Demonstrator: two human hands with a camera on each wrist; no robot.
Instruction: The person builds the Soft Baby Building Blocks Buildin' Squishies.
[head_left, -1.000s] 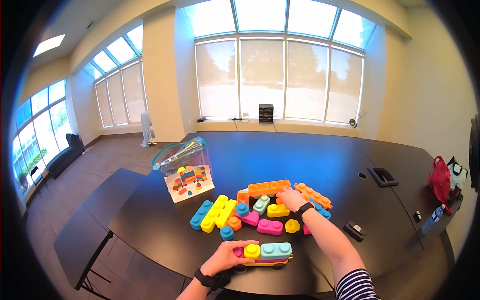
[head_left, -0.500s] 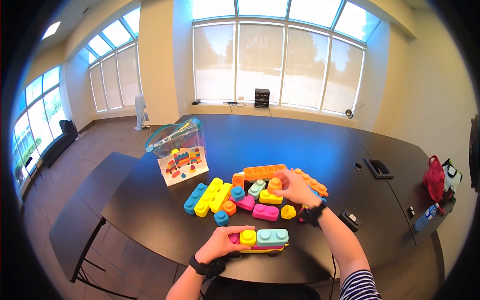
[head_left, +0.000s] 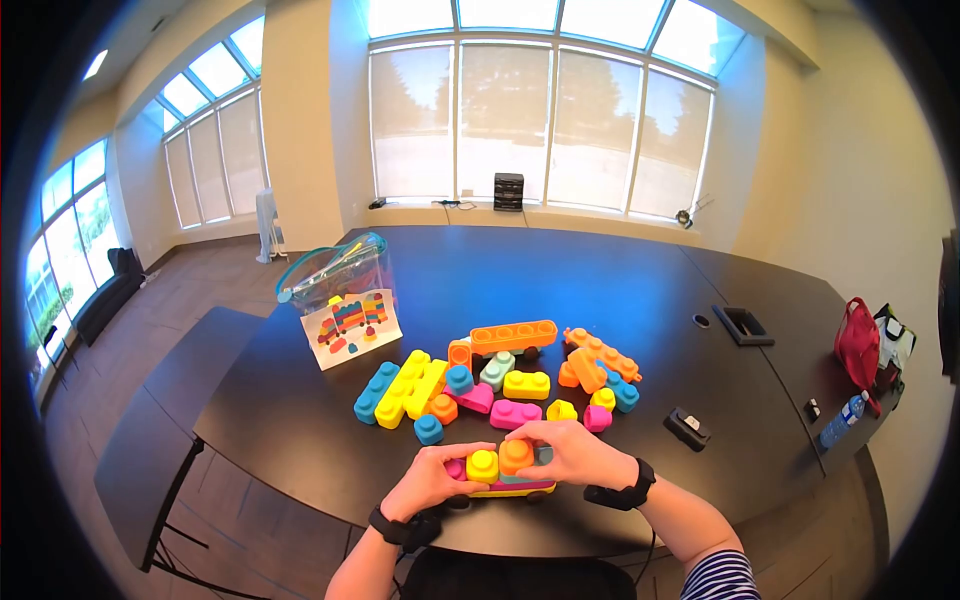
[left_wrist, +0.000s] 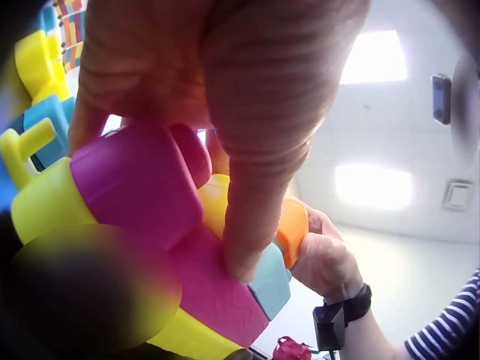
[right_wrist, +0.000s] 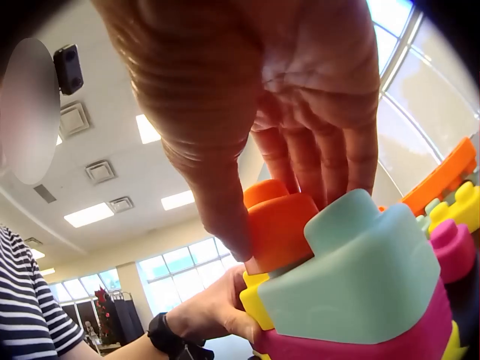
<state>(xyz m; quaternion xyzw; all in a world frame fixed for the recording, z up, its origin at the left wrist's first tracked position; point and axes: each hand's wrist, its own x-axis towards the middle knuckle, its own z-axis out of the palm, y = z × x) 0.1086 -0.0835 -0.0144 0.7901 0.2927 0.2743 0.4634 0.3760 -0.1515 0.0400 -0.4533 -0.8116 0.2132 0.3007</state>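
Pinched between the thumb and fingers of the right hand, an orange block, over the loose blocks half a second ago, is now at the pale blue block just under the grip, though whether it is seated cannot be told. Just left of the grip, the left hand holds the wheeled toy beside its yellow block, so the work seems to have passed from fetching to placing. Beyond the grip, farther left, stands a picture card.

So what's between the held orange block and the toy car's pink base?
The pale blue block, on the pink base, as the right wrist view shows.
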